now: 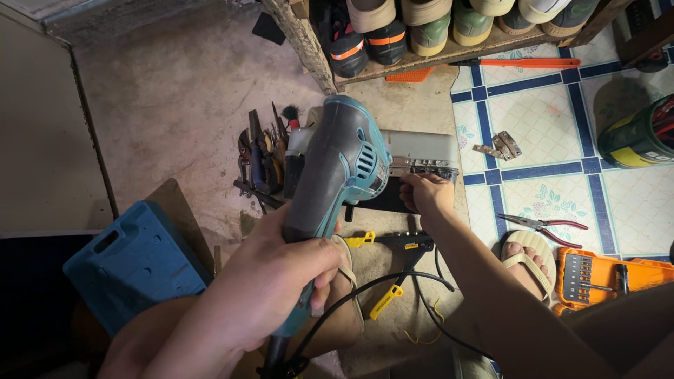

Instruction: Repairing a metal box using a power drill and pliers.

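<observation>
Concrete floor beneath teal power saw (344, 158), left hand (274, 281) grip closed around handle, right hand (427, 193) pinching its guard.

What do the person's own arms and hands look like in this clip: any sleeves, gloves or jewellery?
Both are bare: the left hand and right hand wear no gloves, rings or watch, and no sleeves show on the forearms. Fingernails look short and plain.

We see soft, even light, brightest on the blue-and-white patterned floor tiles (554, 140); lower left corner dark, near forearms slightly blurred.
</observation>
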